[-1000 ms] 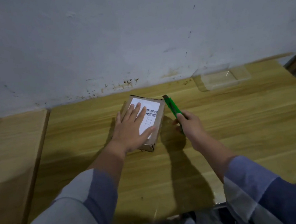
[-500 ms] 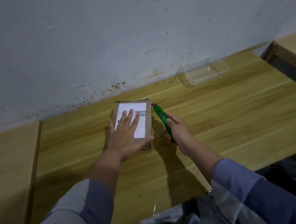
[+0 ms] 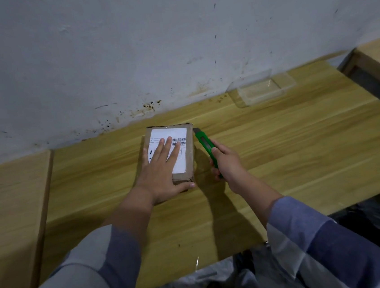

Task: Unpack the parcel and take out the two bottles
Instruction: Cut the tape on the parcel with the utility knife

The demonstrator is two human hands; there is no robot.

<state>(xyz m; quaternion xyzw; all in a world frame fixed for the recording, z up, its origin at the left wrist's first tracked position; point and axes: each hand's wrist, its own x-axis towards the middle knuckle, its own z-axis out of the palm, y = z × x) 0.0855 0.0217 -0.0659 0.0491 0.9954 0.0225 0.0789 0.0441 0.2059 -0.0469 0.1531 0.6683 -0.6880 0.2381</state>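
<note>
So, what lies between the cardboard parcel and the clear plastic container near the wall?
In the head view, only bare wooden table lies between the parcel and the clear plastic container; the green utility knife sits beside the parcel's right edge.

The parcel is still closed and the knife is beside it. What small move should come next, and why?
Probably bring the blade tip of the green utility knife onto the parcel edge and start cutting. The right hand grips the knife alongside the box; the left hand lies flat on the label, steadying it.
</note>
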